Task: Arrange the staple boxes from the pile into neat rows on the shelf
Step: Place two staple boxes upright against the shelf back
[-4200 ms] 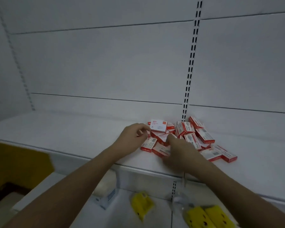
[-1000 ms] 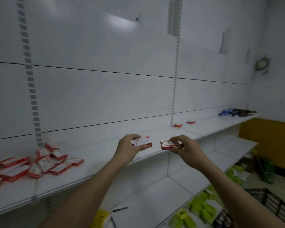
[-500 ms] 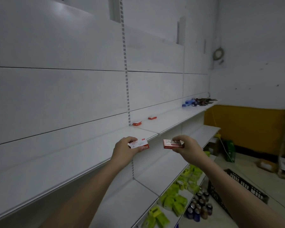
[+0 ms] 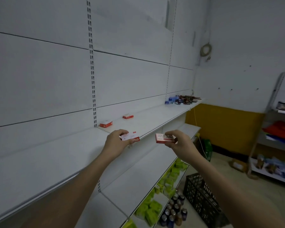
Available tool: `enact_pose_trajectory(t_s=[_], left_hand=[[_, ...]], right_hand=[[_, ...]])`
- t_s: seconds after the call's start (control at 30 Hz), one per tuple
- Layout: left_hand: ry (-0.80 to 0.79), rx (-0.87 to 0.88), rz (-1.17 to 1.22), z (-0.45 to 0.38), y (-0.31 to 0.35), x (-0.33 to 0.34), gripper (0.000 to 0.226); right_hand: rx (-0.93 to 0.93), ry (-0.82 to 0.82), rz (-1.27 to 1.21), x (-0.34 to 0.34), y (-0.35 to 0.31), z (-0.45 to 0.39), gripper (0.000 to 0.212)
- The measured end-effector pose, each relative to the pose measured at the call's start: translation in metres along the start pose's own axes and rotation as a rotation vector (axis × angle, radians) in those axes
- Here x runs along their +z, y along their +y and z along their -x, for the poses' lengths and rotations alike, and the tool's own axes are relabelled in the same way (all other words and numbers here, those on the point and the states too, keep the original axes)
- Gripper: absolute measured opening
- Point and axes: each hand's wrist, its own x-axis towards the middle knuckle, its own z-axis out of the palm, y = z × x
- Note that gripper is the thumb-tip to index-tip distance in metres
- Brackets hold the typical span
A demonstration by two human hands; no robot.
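On the left, the long white shelf [image 4: 39,162] runs along the wall. The person's left hand [image 4: 115,142] holds one staple box [image 4: 130,137] over the front edge of this shelf, fingers curled round it, the white face of the box up. Behind it, near the back wall, two boxes already lie on the shelf: the nearer placed box [image 4: 106,123] beside the slotted upright [image 4: 92,79], and the farther placed box [image 4: 128,116], well apart from the first. To the right, the right hand [image 4: 179,143] pinches a second staple box [image 4: 165,138] in the air in front of the shelf. The pile is not in view. I think this is the carrying step; next both boxes should go down in line with the two placed ones, keeping the row straight.
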Motion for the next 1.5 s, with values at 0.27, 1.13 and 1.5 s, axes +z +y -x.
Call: enact_pose_trajectory(t_s=[0.27, 1.13, 1.5], left_hand=[[0.049, -0.042, -0.033, -0.096, -0.001, 0.066, 0.052], [0.514, -0.523, -0.450, -0.253, -0.057, 0.143, 0.054], [0.375, -0.623, -0.741, -0.327, -0.106, 0.118, 0.037]], right_hand=[[-0.092, 0.005, -0.079, 0.016, 0.081, -0.106, 0.038], [-0.429, -0.418, -0.279, 0.144, 0.202, -0.396, 0.036], [-0.510, -0.444, -0.163, 0.227, 0.204, -0.497, 0.024]])
